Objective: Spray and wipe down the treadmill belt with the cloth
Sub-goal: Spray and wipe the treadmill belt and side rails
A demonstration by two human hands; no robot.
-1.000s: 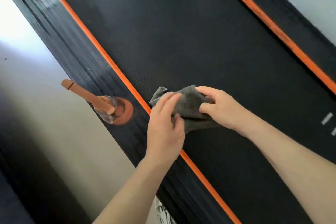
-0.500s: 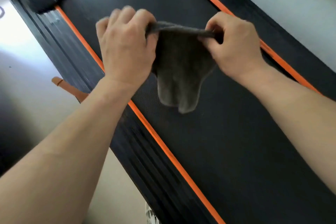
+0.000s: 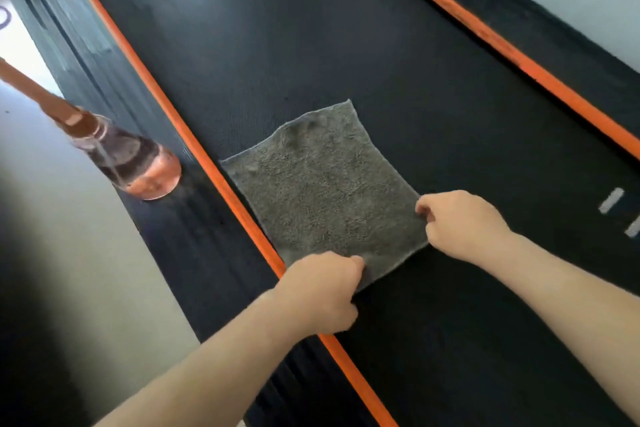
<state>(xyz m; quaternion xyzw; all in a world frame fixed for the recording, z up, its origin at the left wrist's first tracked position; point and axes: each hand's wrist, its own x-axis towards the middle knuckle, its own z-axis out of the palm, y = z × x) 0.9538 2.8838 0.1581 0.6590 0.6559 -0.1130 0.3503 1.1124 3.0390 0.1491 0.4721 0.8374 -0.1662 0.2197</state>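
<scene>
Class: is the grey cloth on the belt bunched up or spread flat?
Spread flat: the cloth lies as an open square on the belt, barely wrinkled.

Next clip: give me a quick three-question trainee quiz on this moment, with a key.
1. True or false: the cloth lies spread flat on the treadmill belt.
2. Where does the spray bottle stand?
A. on the belt
B. on the side rail, beyond the orange stripe
C. in a hand
3. How many hands grip the cloth?

Key: 1 true; 2 B; 3 two, the left hand and the right hand, both at the cloth's near end.
</scene>
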